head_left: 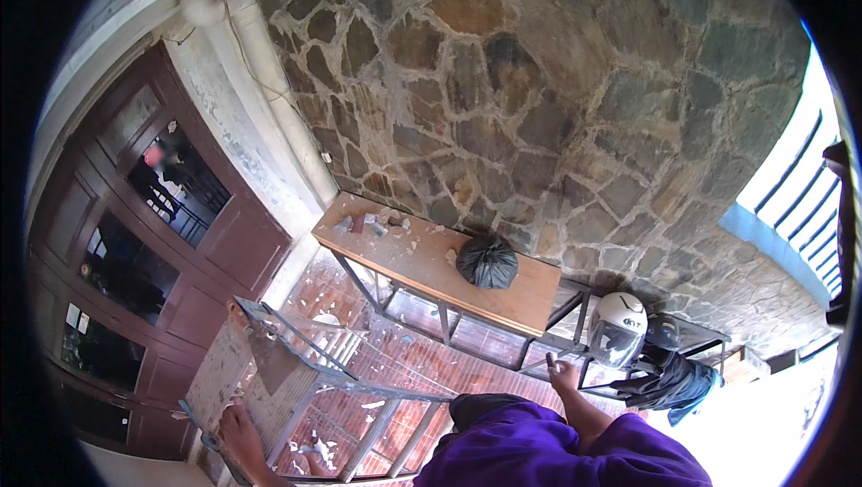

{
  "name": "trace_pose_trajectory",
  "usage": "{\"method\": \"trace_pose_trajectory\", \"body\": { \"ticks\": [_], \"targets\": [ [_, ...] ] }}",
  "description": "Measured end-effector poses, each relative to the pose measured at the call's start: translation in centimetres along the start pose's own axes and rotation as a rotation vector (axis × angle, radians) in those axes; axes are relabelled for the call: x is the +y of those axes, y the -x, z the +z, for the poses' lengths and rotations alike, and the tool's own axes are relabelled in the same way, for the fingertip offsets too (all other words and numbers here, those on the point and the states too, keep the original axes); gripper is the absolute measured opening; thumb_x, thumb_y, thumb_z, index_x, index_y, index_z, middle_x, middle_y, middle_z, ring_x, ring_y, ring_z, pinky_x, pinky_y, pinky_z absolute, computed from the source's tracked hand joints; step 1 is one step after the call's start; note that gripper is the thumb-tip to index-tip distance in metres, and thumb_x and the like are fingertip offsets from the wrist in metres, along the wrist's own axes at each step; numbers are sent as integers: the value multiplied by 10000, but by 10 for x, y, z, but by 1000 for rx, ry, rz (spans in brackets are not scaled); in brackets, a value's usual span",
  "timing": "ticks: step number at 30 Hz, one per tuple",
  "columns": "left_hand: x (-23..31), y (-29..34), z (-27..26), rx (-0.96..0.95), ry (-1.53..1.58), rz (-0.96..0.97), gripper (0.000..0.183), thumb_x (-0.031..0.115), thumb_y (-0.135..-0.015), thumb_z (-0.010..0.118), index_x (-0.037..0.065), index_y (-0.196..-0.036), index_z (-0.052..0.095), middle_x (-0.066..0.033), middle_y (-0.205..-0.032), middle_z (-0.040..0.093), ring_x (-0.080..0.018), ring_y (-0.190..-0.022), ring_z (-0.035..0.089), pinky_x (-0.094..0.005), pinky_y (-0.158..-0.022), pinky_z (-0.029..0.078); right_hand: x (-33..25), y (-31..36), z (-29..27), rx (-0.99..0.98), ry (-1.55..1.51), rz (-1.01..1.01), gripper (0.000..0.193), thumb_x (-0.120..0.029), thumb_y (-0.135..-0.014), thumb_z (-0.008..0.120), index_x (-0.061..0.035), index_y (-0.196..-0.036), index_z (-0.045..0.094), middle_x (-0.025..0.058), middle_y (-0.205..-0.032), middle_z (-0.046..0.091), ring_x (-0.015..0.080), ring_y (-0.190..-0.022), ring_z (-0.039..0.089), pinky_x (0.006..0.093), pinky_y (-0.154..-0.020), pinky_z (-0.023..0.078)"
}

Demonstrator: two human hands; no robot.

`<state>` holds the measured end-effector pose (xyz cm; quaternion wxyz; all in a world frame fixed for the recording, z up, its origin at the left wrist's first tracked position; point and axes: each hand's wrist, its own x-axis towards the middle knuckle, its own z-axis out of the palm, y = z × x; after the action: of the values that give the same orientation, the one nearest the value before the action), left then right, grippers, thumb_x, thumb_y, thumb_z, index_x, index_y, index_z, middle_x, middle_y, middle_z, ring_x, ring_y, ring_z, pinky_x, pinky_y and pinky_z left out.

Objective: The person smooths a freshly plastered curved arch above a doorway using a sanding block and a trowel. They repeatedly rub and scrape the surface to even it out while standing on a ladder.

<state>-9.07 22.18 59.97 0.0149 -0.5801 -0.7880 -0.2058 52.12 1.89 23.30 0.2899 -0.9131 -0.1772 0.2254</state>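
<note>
My left hand (241,430) meets a dusty, grey-brown flat platform (220,368), lower left; right hand (565,374), lower right; I can't tell either's grip.

Plastic bag (488,263) on table (422,249), before stone wall (539,101); helmet (618,325) right of table; scaffold (226,357) left, apparently beside door (184,276).

Platform (220,370) rough, dusty; wall (548,65) rough stone; tabletop (530,295) wood; bag (488,264) glossy plastic; shirt (557,451) matt cloth.
</note>
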Motion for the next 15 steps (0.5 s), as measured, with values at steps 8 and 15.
{"method": "trace_pose_trajectory", "body": {
  "ticks": [8,15],
  "targets": [
    [-11,-5,6,-38,-9,0,483,405,-1022,442,-21,-1090,660,-237,-1098,654,-413,-1068,573,-495,-953,407,-24,-4,-21,172,-250,-100,425,-291,-753,787,-53,-1099,728,166,-861,732,262,-789,703,364,-769,531],
    [-2,0,6,6,-154,53,455,393,-1023,437,-15,-1095,624,-224,-1051,637,-414,-1012,561,-494,-933,394,-215,30,-74,200,-767,-413,330,-113,-893,704,41,-1183,671,52,-882,706,79,-741,611,249,-667,491]
  ]
}}
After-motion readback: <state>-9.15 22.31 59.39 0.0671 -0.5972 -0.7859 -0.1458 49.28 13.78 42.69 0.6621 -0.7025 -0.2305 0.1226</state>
